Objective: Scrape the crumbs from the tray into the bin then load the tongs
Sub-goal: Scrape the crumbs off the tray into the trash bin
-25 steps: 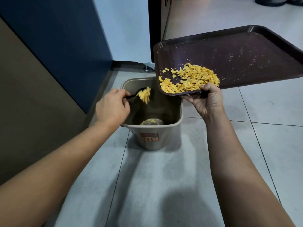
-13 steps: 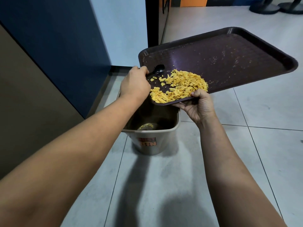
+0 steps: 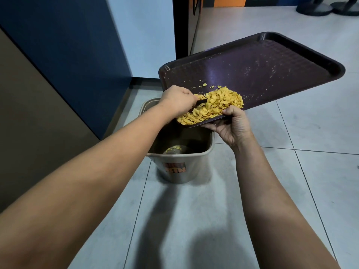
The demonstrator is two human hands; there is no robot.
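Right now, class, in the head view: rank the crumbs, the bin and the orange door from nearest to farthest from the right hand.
1. Crumbs: on the tray's low corner, touching the right hand.
2. Bin: on the floor just below.
3. Orange door: far back, top of frame.

both arms are stretched out forward and down, bare forearms coming in from the bottom corners. left hand (image 3: 177,100) is knuckles-up with the fingers curled tight round a thin dark handle, wrist bent a bit to the right. right hand (image 3: 231,126) sits lower and just to the right, palm turned up, thumb hooked over the top of an edge and fingers tucked underneath it. the two hands are close but not touching.
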